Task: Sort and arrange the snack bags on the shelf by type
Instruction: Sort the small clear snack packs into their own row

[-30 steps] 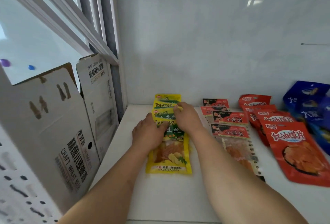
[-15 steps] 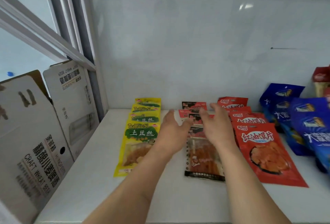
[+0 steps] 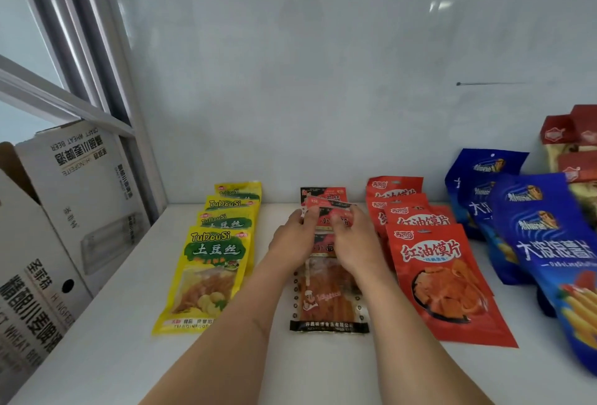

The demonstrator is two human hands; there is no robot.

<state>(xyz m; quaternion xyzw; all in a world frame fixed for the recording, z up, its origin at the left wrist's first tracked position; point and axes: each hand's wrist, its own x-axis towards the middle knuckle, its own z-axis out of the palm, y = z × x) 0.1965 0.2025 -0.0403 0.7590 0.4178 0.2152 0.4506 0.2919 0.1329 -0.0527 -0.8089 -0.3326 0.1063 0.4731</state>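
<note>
Snack bags lie in overlapping rows on the white shelf (image 3: 106, 333). Yellow potato-strip bags (image 3: 206, 275) form the left row. In the middle lies a row of red-and-black gluten-strip bags (image 3: 328, 304). My left hand (image 3: 292, 239) and my right hand (image 3: 353, 243) both pinch the top edge of one of these red-and-black bags (image 3: 324, 207) near the back of that row. Red bun-chip bags (image 3: 442, 278) lie just to the right of my right hand. Blue wavy-chip bags (image 3: 546, 243) follow further right.
An open cardboard beer box (image 3: 74, 210) stands at the shelf's left end by the window frame. Red-topped packets (image 3: 571, 142) lean at the far right. The white back wall rises right behind the rows. Bare shelf shows in front of the bags.
Both hands left the yellow row and moved right to the red-and-black row, where they now pinch a bag's top edge. The view has swung right, showing more blue bags.
</note>
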